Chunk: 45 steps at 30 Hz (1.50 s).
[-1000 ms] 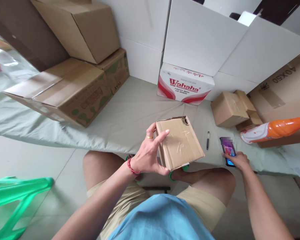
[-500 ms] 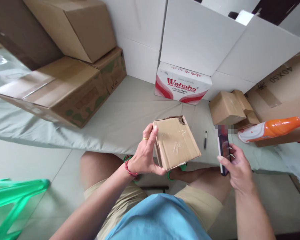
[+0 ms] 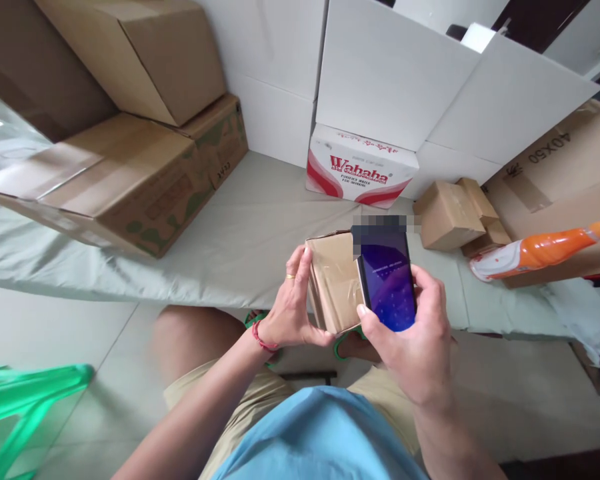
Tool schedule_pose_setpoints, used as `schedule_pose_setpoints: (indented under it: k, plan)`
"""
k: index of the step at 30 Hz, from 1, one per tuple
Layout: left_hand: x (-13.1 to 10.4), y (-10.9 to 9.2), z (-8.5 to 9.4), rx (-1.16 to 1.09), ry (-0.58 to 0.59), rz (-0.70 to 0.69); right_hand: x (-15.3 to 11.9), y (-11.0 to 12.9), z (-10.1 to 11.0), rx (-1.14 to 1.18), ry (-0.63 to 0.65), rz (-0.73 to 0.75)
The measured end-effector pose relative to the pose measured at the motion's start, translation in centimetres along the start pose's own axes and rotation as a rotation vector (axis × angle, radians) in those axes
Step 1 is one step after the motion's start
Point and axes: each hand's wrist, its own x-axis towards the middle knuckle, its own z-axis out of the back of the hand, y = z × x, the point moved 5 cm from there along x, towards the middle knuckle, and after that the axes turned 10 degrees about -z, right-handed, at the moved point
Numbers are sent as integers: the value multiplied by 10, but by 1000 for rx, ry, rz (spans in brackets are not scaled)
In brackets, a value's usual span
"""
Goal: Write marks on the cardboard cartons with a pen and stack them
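A small brown cardboard box (image 3: pixel 334 281) is tilted near the table's front edge, gripped along its left side by my left hand (image 3: pixel 294 303). In my right hand (image 3: pixel 413 333) is a smartphone (image 3: pixel 387 283), its lit screen dark blue and turned up toward me. The phone overlaps the right part of the box and hides that part. Whether phone and box touch, I cannot tell. My right thumb lies along the phone's left edge, with fingers around its other side.
Large cardboard boxes (image 3: pixel 145 180) are stacked at the left. A Wahaha water carton (image 3: pixel 360 167) stands at the back against white panels. Smaller boxes (image 3: pixel 450 217) and an orange bottle (image 3: pixel 545 250) are at the right. A green stool (image 3: pixel 35 393) stands on the floor at lower left.
My right hand has brought the phone leftward over the box and turned its screen toward me. The pen seen earlier on the table is now hidden. My left hand keeps its grip.
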Motion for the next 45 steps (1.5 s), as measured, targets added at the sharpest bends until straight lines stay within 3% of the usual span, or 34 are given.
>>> schedule_pose_setpoints:
  k: [16, 29, 34, 37, 39, 42, 45]
  plan:
    - [6, -3, 4, -6, 21, -24, -5, 1, -6, -77, -80, 194]
    - [4, -2, 4, 3, 4, -36, -4, 2, -9, -57, -98, 157]
    - [2, -1, 4, -1, 7, -25, -7, -5, -7, 64, -35, 36]
    - [1, 0, 3, 8, 9, -11, -11, -28, 3, 264, 64, -115]
    - [1, 0, 2, 3, 20, -9, -8, -54, 17, 308, 44, -167]
    - [3, -1, 2, -2, 25, -16, 13, -116, 40, 116, -84, -192]
    - [7, -3, 3, 4, 15, -10, 44, -196, 50, -239, -95, -287]
